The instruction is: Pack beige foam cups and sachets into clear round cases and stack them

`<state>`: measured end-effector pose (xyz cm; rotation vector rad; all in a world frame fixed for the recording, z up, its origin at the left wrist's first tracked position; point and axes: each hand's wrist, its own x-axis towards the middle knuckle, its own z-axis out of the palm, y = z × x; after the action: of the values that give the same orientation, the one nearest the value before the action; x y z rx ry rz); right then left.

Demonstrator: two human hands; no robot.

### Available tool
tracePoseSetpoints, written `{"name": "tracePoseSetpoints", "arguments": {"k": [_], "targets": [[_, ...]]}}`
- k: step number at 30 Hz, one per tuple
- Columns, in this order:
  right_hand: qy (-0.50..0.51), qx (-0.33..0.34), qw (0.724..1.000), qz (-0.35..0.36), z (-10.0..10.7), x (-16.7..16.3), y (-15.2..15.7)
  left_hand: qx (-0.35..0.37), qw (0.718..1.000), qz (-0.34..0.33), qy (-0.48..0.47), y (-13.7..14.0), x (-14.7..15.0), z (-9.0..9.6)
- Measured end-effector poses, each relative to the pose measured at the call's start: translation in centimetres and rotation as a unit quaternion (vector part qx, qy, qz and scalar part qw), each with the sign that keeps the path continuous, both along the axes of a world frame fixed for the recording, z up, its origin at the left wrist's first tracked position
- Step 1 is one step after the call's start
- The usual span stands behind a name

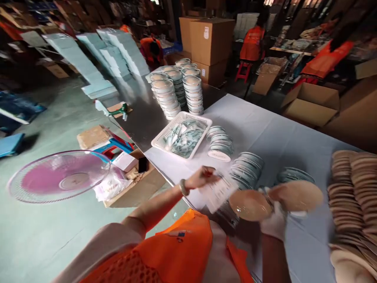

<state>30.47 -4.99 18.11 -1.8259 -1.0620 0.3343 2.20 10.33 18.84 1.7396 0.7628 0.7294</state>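
Observation:
My left hand (202, 177), a bracelet on its wrist, is closed with its fingers at the top of a pale printed sheet (218, 194). The sheet is blurred, so I cannot tell whether it is paper or film. In a white glove, my right hand (273, 222) grips a pair of tan bra cups (250, 205) near where the two meet, their rounded sides up. Just beyond the hands lie rows of clear, thin-rimmed cases (247, 167). Farther left, a white basket (158, 144) contains many small printed packets (187, 137).
Stacked tan cups (343, 192) line the right side. Tall piles of filled round cases (166, 92) stand at the back. A purple fan (44, 177) and an open carton (141, 192) are on the left. Cardboard boxes (210, 43) and people in orange vests (252, 41) are beyond the table.

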Motion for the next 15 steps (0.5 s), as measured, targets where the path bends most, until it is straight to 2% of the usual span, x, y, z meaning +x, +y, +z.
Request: {"name": "tracePoseSetpoints", "arguments": {"k": [2,3,5,6,8,9,11,13,14,15], "targets": [[0.14,0.021,0.99,-0.018,-0.6,-2.3,1.5,0.05,0.998,-0.043,-0.008,-4.0,4.8,0.0],[0.224,0.046,0.974,-0.008,-0.9,-3.0,1.8,0.06,0.997,-0.051,0.009,-5.2,6.5,0.1],[0.224,0.086,0.97,0.035,-0.9,-3.6,1.2,0.04,0.995,-0.071,0.06,-6.0,8.6,0.7],[0.185,0.099,0.976,0.064,-0.7,-3.4,0.3,0.01,0.993,-0.082,0.082,-5.8,9.1,1.0],[0.03,0.095,0.982,0.162,0.1,-2.7,-2.2,-0.06,0.988,-0.092,0.107,-5.0,9.5,1.5],[-0.056,0.092,0.968,0.225,0.6,-2.3,-3.5,-0.095,0.985,-0.093,0.112,-4.7,9.7,1.7],[-0.223,0.104,0.914,0.323,1.1,-1.7,-5.7,-0.17,0.975,-0.088,0.117,-4.8,10.2,1.7],[-0.37,0.148,0.854,0.335,0.7,-1.3,-7.2,-0.225,0.965,-0.084,0.11,-6.0,11.0,1.2],[-0.398,0.167,0.848,0.307,0.1,-1.1,-7.8,-0.252,0.959,-0.083,0.101,-6.9,11.4,0.8],[-0.401,0.175,0.857,0.272,-0.8,-0.8,-8.3,-0.289,0.949,-0.09,0.085,-8.0,11.7,0.4]]}}
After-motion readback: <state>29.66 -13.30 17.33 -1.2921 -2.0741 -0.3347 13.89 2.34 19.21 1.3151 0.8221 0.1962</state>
